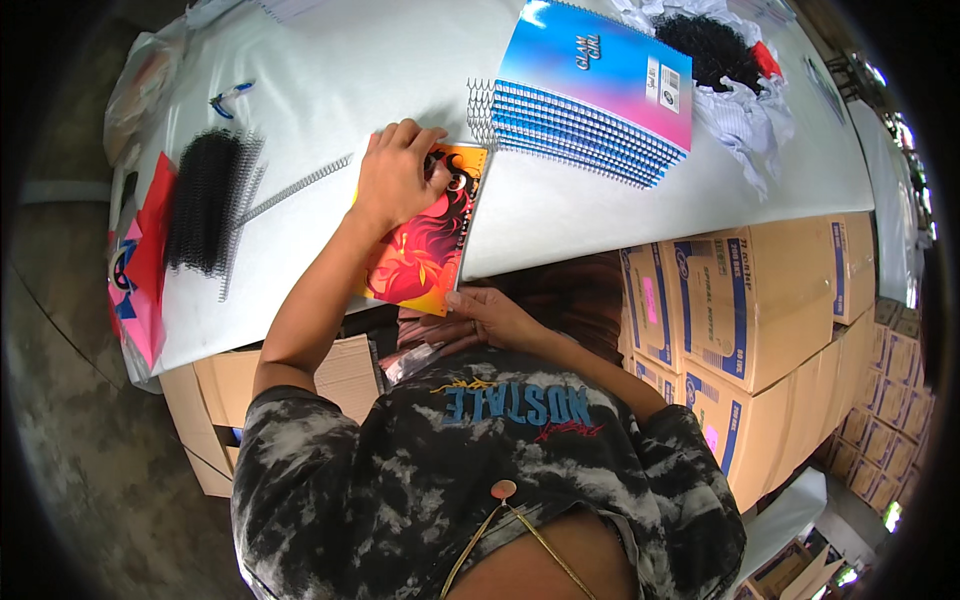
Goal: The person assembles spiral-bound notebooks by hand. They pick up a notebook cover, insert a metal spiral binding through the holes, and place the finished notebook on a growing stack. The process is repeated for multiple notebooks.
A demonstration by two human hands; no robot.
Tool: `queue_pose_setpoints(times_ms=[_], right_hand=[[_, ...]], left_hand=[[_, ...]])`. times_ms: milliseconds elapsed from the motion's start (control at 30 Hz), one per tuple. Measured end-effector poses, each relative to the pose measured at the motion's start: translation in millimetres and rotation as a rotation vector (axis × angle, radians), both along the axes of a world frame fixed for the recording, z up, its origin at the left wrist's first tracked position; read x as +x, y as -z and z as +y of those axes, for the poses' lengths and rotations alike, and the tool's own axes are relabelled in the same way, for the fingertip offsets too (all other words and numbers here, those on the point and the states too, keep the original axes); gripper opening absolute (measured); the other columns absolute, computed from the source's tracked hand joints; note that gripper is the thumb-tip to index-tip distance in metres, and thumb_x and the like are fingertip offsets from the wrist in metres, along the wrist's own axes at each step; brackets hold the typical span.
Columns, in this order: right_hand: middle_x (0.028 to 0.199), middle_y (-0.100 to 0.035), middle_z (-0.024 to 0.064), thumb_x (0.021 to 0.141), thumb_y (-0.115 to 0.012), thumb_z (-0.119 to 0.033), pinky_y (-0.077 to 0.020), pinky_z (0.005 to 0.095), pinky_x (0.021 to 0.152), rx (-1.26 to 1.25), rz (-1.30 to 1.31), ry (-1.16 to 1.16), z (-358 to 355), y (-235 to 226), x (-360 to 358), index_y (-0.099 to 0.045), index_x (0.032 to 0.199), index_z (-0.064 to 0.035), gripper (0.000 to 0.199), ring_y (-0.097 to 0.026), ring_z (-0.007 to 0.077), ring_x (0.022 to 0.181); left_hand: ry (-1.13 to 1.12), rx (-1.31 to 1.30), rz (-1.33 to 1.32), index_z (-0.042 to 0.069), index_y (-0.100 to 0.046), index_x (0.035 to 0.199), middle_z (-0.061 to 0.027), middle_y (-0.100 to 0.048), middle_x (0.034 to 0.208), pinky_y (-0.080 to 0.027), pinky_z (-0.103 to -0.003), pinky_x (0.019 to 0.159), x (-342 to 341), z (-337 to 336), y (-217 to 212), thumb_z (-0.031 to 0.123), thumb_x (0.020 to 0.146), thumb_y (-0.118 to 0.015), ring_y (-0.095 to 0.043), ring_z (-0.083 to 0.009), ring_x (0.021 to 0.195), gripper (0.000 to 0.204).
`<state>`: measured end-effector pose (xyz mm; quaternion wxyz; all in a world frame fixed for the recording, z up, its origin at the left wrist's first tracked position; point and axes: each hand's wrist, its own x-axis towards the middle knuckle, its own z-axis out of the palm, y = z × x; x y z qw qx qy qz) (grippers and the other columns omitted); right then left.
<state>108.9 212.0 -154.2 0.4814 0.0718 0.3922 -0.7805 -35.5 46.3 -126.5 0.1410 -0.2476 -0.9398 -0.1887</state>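
A notebook (pixel 420 262) with an orange, red and black illustrated cover lies slanted at the table's near edge, a row of small holes along its right side. My left hand (pixel 395 180) is closed over its upper left part, fingers bent near the top edge and thumb on the cover. At its lower right corner, my right hand (pixel 488 312) pinches it between thumb and fingers. A loose spiral coil (pixel 298 188) stretches left of my left hand, towards a bundle of black spiral coils (pixel 205 200). More coils (pixel 481 112) stand beside the stack of blue and pink spiral notebooks (pixel 590 90).
Crumpled white wrapping (pixel 735 125) holds black coils (pixel 708 50) at the far right. Blue-handled pliers (pixel 230 100) lie at the far left; a red and pink sheet (pixel 150 265) lines the left edge. Cardboard boxes (pixel 790 290) are stacked right of my lap.
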Motion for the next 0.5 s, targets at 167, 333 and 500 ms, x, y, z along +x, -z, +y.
queue_pose_setpoints(times_ms=[167,333,500], right_hand=[[0.081,-0.064,0.0082,0.087,-0.056,-0.029,-0.0504,0.0277,0.067,0.278,0.329,-0.089,26,-5,-5,-0.063,0.094,0.0040,0.034,-0.061,0.0120,0.077],[0.069,-0.057,0.0027,0.086,-0.056,-0.016,-0.0419,0.0244,0.058,0.666,0.799,0.358,76,-27,-16,-0.061,0.091,0.0016,0.019,-0.047,0.0039,0.065],[0.075,-0.063,0.0073,0.086,-0.057,-0.010,-0.0440,0.0215,0.059,0.775,1.021,0.639,87,-55,-32,-0.060,0.093,0.0029,0.015,-0.054,0.0069,0.066]], left_hand=[[-0.117,-0.096,-0.043,0.008,-0.057,0.108,-0.0112,-0.053,0.095,-0.039,-0.040,0.083,28,5,0,0.024,0.070,-0.060,-0.051,-0.0276,0.093,0.041],[-0.188,0.046,-0.429,0.005,-0.056,0.111,-0.0141,-0.052,0.099,-0.039,-0.039,0.087,34,-12,-19,0.023,0.068,-0.062,-0.050,-0.0294,0.096,0.046],[-0.099,0.283,-0.248,-0.001,-0.046,0.120,-0.0147,-0.055,0.103,-0.042,-0.034,0.086,36,-7,1,0.012,0.070,-0.062,-0.052,-0.0262,0.099,0.054]])
